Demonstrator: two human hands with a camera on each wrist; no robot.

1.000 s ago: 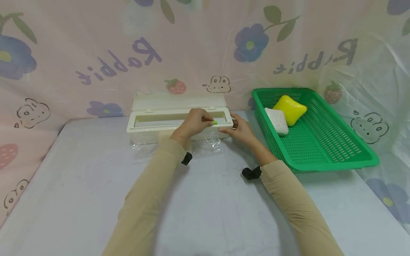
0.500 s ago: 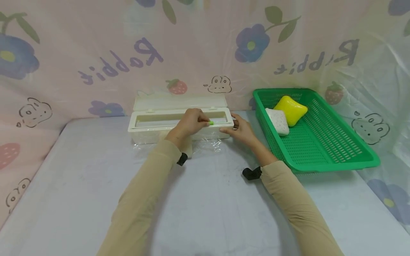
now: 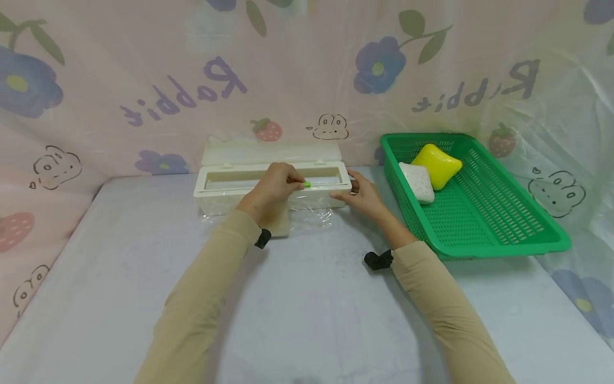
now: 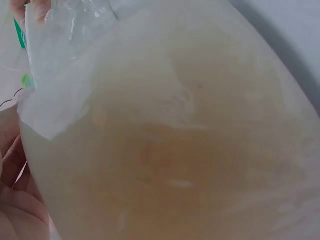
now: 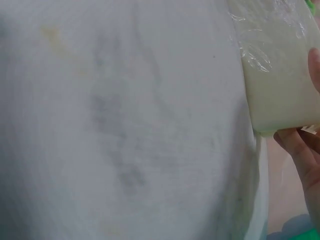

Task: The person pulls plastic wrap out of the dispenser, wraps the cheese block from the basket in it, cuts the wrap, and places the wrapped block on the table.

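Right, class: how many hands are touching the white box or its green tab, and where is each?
2. The left hand pinches the green tab at the front rim of the box; the right hand holds its right end. No others show.

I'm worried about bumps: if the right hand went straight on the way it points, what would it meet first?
The white box, most likely: the right hand touches its right end, so it would push against that, though depth is hard to judge.
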